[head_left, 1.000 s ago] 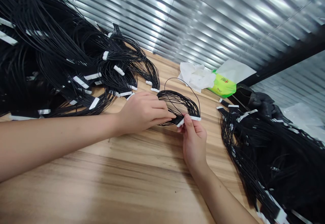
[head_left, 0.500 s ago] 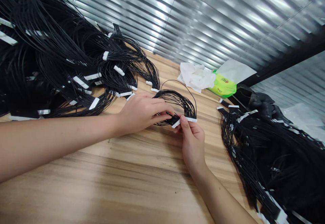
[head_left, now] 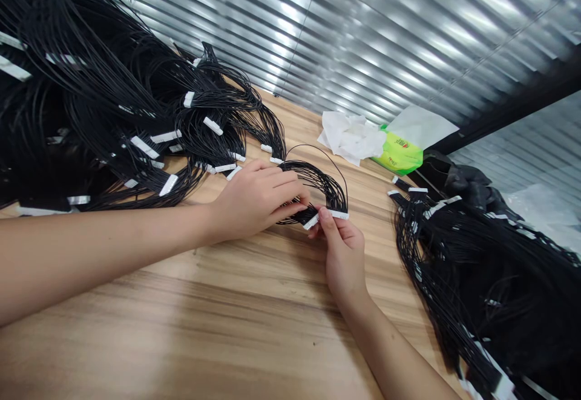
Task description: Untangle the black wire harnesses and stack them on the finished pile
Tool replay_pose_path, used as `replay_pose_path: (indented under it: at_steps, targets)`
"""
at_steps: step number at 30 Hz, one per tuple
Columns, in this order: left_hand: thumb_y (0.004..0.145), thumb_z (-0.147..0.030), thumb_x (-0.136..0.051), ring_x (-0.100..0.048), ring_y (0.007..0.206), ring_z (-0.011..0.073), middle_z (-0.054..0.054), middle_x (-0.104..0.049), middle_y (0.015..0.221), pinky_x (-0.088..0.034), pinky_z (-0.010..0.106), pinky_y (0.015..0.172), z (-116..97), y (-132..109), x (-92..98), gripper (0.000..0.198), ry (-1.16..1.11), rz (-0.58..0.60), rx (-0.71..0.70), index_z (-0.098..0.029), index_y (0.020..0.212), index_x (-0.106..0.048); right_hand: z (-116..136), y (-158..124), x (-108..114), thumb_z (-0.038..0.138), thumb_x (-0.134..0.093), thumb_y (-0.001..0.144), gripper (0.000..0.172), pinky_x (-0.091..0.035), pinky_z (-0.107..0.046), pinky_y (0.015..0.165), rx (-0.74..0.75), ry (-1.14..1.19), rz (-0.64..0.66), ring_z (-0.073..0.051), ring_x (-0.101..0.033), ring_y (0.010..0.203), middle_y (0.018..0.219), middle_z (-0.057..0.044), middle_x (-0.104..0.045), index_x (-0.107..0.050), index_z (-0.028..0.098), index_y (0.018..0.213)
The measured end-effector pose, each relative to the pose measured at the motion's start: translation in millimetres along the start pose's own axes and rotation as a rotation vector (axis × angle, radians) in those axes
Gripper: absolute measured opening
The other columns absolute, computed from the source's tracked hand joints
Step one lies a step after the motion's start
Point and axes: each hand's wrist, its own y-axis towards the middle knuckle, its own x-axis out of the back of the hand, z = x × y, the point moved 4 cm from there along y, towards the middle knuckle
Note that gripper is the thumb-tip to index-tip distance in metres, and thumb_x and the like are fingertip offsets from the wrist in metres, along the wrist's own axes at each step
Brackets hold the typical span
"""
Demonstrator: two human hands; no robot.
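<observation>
A looped black wire harness (head_left: 320, 183) with white connectors at its ends lies on the wooden table (head_left: 218, 309) between my hands. My left hand (head_left: 254, 199) is closed on the wires at the left side of the loop, fingertips by one connector. My right hand (head_left: 342, 249) pinches the two white connectors (head_left: 327, 216) between thumb and forefinger, just below the loop. One single wire arcs up higher than the rest of the bundle.
A big heap of black harnesses with white connectors (head_left: 100, 103) fills the left. Another pile (head_left: 481, 267) lies at the right edge. White crumpled paper (head_left: 351, 137), a green packet (head_left: 398, 155) and a corrugated metal wall (head_left: 363, 31) are behind.
Both hands and the harness have shifted slightly to the left. The loop has been drawn in smaller and flatter, and the connectors sit closer to my left fingertips.
</observation>
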Motion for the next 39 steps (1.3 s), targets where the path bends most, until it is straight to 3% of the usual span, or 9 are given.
replay_pose_path:
  at_steps: [10,19,31,39]
  targets:
    - [0.095,-0.032,-0.045,-0.057,0.075,0.0139,0.0,-0.067,0.089,-0.035,0.03,0.073,-0.8,1.9,-2.6,0.022,-0.013,0.066,-0.011,-0.018,0.093,-0.061,-0.8,0.3,0.0,0.045,-0.065,0.077,0.029,-0.044,-0.029,0.062,0.003,-0.002,0.005,-0.014,-0.054,0.058,0.056,0.001,-0.06,-0.071,0.016,0.072]
    - [0.093,-0.033,-0.052,-0.058,0.074,0.0099,-0.005,-0.071,0.091,-0.031,0.032,0.073,-5.8,-0.2,1.1,0.015,0.027,-0.024,-0.139,-0.027,0.094,-0.066,-1.1,1.0,0.9,0.043,-0.066,0.078,0.027,-0.043,-0.028,0.061,0.039,-0.001,0.018,-0.013,-0.053,0.059,0.057,0.002,-0.059,-0.071,0.017,0.076]
    - [0.094,-0.032,-0.052,-0.061,0.075,0.0097,-0.008,-0.073,0.087,-0.025,0.035,0.072,-3.4,0.9,4.7,0.016,0.022,-0.055,-0.036,-0.024,0.091,-0.066,-10.7,3.5,5.2,0.045,-0.066,0.078,0.029,-0.042,-0.027,0.061,0.005,0.116,0.001,-0.012,-0.052,0.058,0.06,0.001,-0.061,-0.072,0.017,0.083]
    - [0.092,-0.03,-0.053,-0.058,0.077,0.0116,-0.004,-0.067,0.085,-0.032,0.029,0.073,-2.1,0.5,-1.8,0.014,-0.109,0.082,0.075,-0.022,0.09,-0.065,-5.8,3.1,2.0,0.044,-0.066,0.077,0.029,-0.043,-0.028,0.061,0.015,0.039,-0.002,-0.013,-0.052,0.057,0.058,0.001,-0.059,-0.073,0.017,0.083]
